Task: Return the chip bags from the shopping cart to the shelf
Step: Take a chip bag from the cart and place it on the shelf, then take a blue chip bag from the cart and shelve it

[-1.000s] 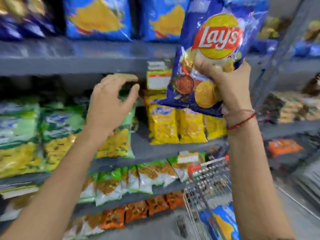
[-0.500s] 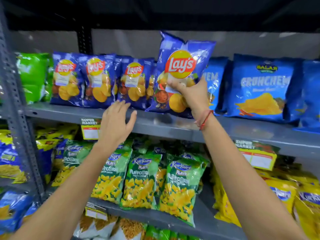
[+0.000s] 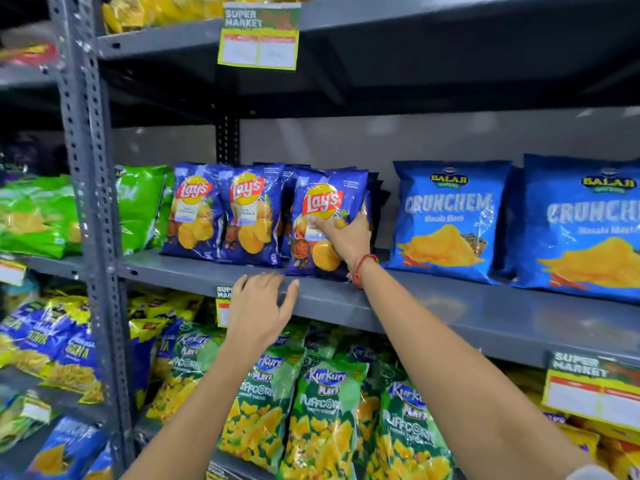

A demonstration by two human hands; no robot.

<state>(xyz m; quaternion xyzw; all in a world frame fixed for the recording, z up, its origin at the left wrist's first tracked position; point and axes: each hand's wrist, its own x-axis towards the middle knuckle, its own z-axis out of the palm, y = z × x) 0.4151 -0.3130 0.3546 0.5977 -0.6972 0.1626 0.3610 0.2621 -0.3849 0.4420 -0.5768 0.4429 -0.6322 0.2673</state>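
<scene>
A dark blue Lay's chip bag (image 3: pixel 323 206) stands upright on the grey metal shelf (image 3: pixel 433 310), at the right end of a row of matching Lay's bags (image 3: pixel 221 209). My right hand (image 3: pixel 343 237) grips its lower right side, thumb across the front. My left hand (image 3: pixel 258 306) hovers with fingers spread at the shelf's front edge, just below the bag, holding nothing. The shopping cart is out of view.
Light blue Balaji Crunchem bags (image 3: pixel 446 216) fill the shelf to the right, with a gap between them and the Lay's row. Green bags (image 3: pixel 138 202) sit left. Kurkure Puffcorn bags (image 3: pixel 322 410) hang below. A grey upright post (image 3: pixel 90 202) stands at the left.
My right hand has lowered the Lay's bag from above the row down onto the shelf beside the other Lay's bags. My left hand has stayed near the shelf's front edge.
</scene>
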